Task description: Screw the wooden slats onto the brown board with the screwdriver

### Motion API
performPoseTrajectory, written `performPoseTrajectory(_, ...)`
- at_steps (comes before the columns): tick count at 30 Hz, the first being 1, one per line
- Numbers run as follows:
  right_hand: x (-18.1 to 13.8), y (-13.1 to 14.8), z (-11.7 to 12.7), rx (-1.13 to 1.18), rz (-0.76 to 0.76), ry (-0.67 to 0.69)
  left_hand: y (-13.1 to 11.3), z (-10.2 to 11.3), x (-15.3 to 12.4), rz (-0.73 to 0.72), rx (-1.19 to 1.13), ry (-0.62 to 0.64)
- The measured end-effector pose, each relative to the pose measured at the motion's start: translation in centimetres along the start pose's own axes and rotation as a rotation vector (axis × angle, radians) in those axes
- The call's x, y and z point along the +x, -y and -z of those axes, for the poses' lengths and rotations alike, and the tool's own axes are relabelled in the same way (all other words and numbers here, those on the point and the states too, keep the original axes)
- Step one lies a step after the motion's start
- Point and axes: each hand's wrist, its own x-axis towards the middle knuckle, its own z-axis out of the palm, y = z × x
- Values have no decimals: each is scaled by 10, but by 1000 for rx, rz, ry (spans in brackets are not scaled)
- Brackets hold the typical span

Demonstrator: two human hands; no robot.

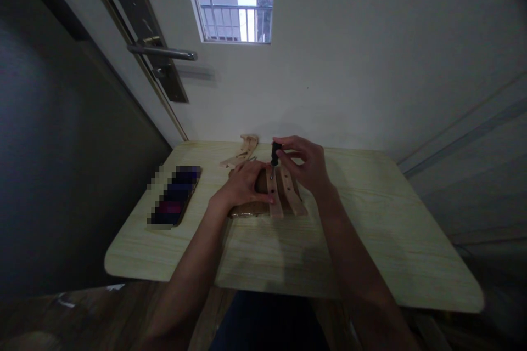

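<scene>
My right hand (304,162) is closed around the black handle of a small screwdriver (275,154), held nearly upright. Its metal tip points down at a pale wooden piece with holes (275,209); whether it sits in a screw I cannot tell. With thumb and fingers at its left edge, my left hand (244,185) grips that wooden piece. A second wooden piece with holes (292,193) lies just to the right, beside it. Both rest across a brown, shiny-edged block (249,210), partly hidden beneath my left hand.
More pale wooden parts (248,146) lie behind my left hand near the table's back edge. A phone (177,197) with a blurred-out screen lies on the left of the wood-grain table (379,219). A white door (349,55) with a metal handle (164,53) stands directly behind the table.
</scene>
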Motion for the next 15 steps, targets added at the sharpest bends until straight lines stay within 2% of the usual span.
performPoseTrajectory(6, 0, -1, 1, -14, 23, -7, -3, 0, 0, 1, -17, -21)
performPoseTrajectory(15, 0, -4, -1, -29, 9, -14, -4, 0, 0, 17, -8, 15)
